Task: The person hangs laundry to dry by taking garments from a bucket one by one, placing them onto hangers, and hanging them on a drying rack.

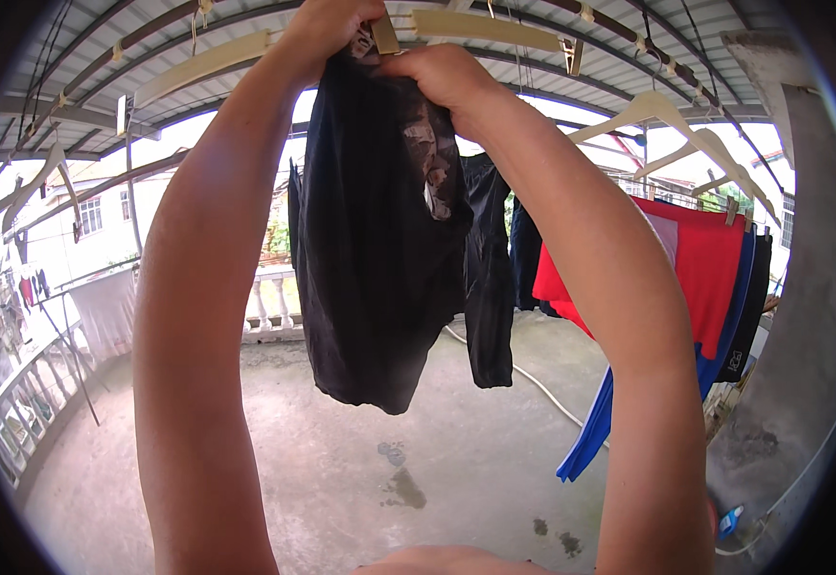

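Note:
Both of my arms reach up to the top of the view. A black garment with a patterned brown and grey part hangs down from my hands. At its upper edge my left hand grips the cloth beside a pale clip of a clip hanger. My right hand holds the garment just below and right of that clip, its fingertips at the patterned cloth. Whether the clip pinches the cloth is hard to tell. To the right, behind the garment, hang black trousers.
Pale hanger bars hang from a rod under the metal roof. On the right are wooden hangers, a red cloth and blue trousers on a line. A white hose crosses the concrete floor. A balustrade runs along the left.

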`<state>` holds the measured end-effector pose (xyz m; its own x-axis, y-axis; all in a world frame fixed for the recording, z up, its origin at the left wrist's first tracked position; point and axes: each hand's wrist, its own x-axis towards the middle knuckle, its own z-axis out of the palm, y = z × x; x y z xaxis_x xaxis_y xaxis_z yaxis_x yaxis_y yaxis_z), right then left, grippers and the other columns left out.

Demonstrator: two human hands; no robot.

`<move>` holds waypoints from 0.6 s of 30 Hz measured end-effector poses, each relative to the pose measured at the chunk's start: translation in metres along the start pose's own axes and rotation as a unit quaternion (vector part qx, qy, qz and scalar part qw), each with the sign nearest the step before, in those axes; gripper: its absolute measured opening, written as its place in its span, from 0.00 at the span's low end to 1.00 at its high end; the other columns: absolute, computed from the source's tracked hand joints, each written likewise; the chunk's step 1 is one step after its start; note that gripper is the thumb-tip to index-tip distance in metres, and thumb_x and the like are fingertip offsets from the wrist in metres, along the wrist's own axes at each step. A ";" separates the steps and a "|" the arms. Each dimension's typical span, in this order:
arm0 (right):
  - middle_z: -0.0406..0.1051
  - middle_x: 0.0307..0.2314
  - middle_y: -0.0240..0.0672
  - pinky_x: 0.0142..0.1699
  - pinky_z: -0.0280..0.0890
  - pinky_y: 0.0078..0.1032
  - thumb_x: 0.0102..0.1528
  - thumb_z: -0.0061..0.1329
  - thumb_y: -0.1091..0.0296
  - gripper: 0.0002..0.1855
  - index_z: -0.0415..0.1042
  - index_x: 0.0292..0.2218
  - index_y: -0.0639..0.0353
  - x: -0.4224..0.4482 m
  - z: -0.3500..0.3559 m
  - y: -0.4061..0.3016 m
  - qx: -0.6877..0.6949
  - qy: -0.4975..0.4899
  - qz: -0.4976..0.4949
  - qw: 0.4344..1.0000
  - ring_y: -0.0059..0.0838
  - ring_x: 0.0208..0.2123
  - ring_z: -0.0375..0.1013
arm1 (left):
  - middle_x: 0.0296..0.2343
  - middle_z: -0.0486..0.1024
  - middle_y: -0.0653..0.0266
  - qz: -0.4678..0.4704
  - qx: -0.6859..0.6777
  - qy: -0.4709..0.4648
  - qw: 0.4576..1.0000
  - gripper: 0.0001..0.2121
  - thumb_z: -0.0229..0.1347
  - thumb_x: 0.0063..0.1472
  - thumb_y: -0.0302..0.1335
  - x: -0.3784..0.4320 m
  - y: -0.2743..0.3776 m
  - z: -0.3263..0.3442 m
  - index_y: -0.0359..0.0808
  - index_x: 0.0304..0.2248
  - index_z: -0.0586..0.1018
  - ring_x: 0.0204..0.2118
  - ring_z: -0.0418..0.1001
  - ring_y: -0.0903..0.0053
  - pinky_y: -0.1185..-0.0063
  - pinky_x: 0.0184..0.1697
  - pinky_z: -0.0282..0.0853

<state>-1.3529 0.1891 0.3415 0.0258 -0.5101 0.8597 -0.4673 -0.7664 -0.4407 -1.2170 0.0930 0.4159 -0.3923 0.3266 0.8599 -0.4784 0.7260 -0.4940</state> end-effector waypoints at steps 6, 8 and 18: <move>0.72 0.24 0.36 0.31 0.67 0.21 0.45 0.50 0.69 0.11 0.73 0.32 0.64 0.003 -0.016 0.006 0.032 0.026 0.044 0.998 0.24 0.24 0.72 | 0.20 0.73 0.56 -0.298 -0.326 -0.050 0.896 0.08 0.46 0.51 0.28 -0.005 0.033 -0.012 0.36 0.27 0.77 0.23 0.72 0.68 0.76 0.25 0.64; 0.72 0.24 0.36 0.31 0.66 0.20 0.45 0.50 0.68 0.10 0.73 0.30 0.65 0.004 -0.021 0.006 0.012 0.024 0.025 0.999 0.23 0.24 0.72 | 0.21 0.74 0.56 -0.245 -0.299 -0.060 0.920 0.09 0.47 0.52 0.29 -0.007 0.029 -0.011 0.36 0.28 0.77 0.23 0.72 0.68 0.76 0.25 0.64; 0.61 0.18 0.25 0.32 0.54 0.17 0.48 0.46 0.58 0.14 0.70 0.26 0.63 -0.024 -0.081 0.008 -0.093 0.086 -0.006 0.992 0.15 0.25 0.59 | 0.24 0.73 0.65 -0.154 -0.265 -0.025 0.952 0.16 0.48 0.57 0.39 -0.012 -0.004 0.007 0.31 0.30 0.76 0.24 0.70 0.84 0.83 0.28 0.64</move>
<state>-1.4287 0.2270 0.3386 -0.1118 -0.4153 0.9028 -0.6234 -0.6782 -0.3891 -1.2163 0.0818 0.4070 -0.3404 0.0289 0.9398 -0.1196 0.9901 -0.0737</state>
